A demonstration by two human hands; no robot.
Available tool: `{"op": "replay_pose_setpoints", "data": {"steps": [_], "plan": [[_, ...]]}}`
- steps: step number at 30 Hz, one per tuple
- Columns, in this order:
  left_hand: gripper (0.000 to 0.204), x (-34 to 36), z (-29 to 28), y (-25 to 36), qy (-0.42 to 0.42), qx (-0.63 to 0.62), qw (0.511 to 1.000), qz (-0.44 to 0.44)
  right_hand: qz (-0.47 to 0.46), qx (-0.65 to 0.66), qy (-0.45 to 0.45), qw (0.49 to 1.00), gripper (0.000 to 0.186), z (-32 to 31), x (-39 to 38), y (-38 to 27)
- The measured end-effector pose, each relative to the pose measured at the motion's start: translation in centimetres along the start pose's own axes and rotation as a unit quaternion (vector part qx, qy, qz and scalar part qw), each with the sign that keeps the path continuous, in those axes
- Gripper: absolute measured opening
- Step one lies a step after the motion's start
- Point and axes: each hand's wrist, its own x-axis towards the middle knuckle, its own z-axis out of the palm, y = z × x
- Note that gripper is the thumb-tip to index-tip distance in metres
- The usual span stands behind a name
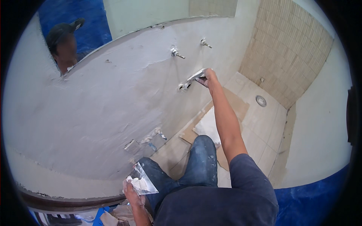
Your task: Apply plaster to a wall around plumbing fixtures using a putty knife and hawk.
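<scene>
The putty knife (197, 75) in the right hand (206, 78) is a flat metal blade smeared with white filler. It's held out at arm's length, blade tilted and pressed flat-ish against the grey plastered wall (94, 113), right next to a small hole with a pipe stub, below the two metal pipe fittings. The second one, a wider metal trowel blade (141, 180), sits in the left hand (132, 192) down low near the knee, angled upward, with a lump of white filler piled on it. It's off the wall, just beside the wall's bottom edge.
</scene>
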Motion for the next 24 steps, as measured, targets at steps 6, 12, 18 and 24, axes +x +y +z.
{"op": "replay_pose_setpoints", "data": {"steps": [6,12,18,24], "plan": [[0.023,0.2,-0.8,0.2,0.027,0.014,1.000,0.004,-0.012,-0.044,0.002,0.999,0.021,2.4,-0.3,-0.7],[0.029,1.0,-2.5,-0.3,-0.051,0.022,0.998,0.014,-0.106,-0.009,-0.032,0.994,0.024,5.3,-3.8,-1.9],[0.041,1.8,-2.4,-1.2,-0.013,0.010,1.000,0.004,-0.102,-0.020,0.014,0.994,0.020,1.0,-3.7,0.2],[0.045,2.0,-3.8,-1.2,-0.007,0.019,1.000,0.001,-0.071,-0.033,-0.007,0.997,0.020,3.5,-2.9,2.9]]}}
